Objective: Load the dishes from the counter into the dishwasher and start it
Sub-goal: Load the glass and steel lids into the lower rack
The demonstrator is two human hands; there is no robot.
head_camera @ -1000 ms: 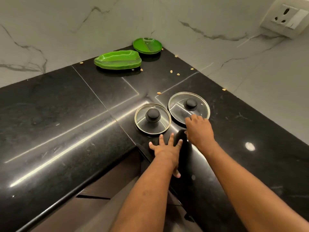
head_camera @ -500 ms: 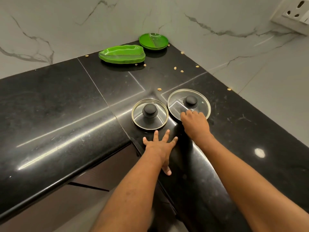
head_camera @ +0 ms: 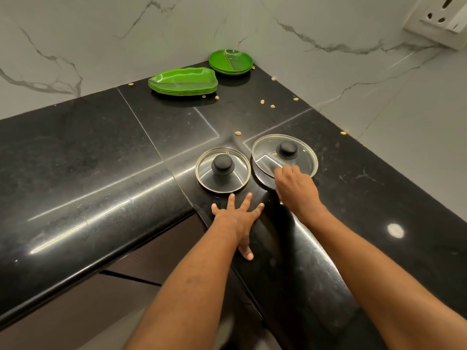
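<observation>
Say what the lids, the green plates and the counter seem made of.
Lids: clear glass, the counter shows through, with metal rims and matte black knobs, likely plastic. Green plates: glossy, probably plastic or melamine; thin stacked edges. Counter: polished black stone, likely granite; speckled with sharp reflections.

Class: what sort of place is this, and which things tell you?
Most likely a home kitchen: a black stone counter, a small glass lid, a larger glass lid, stacked green plates, a wall socket.
</observation>
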